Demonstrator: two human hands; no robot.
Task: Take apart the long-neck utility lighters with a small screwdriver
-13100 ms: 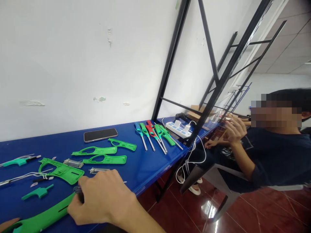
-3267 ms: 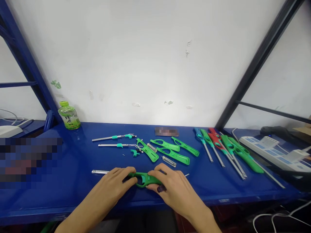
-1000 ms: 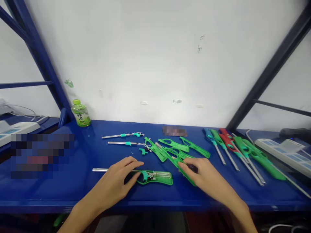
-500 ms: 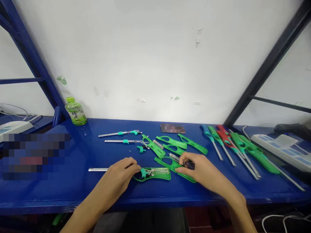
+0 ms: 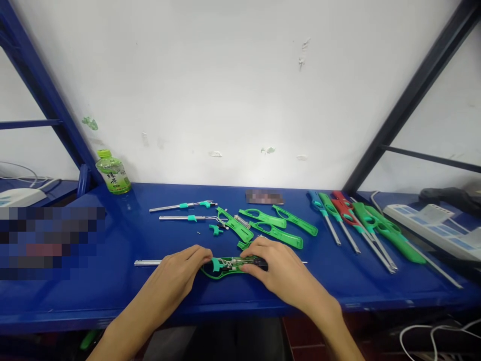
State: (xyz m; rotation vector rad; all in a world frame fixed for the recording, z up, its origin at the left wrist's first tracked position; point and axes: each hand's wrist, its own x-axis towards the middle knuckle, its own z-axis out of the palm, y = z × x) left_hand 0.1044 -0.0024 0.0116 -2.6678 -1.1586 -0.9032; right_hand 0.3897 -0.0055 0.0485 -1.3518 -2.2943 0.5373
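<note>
Tube (image 5: 147, 262) at 8 o'clock was bare metal, smooth, shiny. Trigger (image 5: 216, 229) at 7 o'clock looked plastic, fairly matt. Shells (image 5: 286, 235) between 4 and 5 o'clock were moulded plastic, softly glossy. Lighters (image 5: 361, 214) between 3 and 4 paired smooth plastic handles (image 5: 408, 250) with shiny metal barrels (image 5: 332, 230). Bottle (image 5: 115, 179) at 9 was clear, glossy plastic. Desk (image 5: 93, 271) had smooth, painted, faintly reflective top. Wall (image 5: 188, 90) was matt, with rough flaked patches (image 5: 301, 62) at 1. Posts (image 5: 412, 90) at 2 and 10 looked painted metal.
</note>
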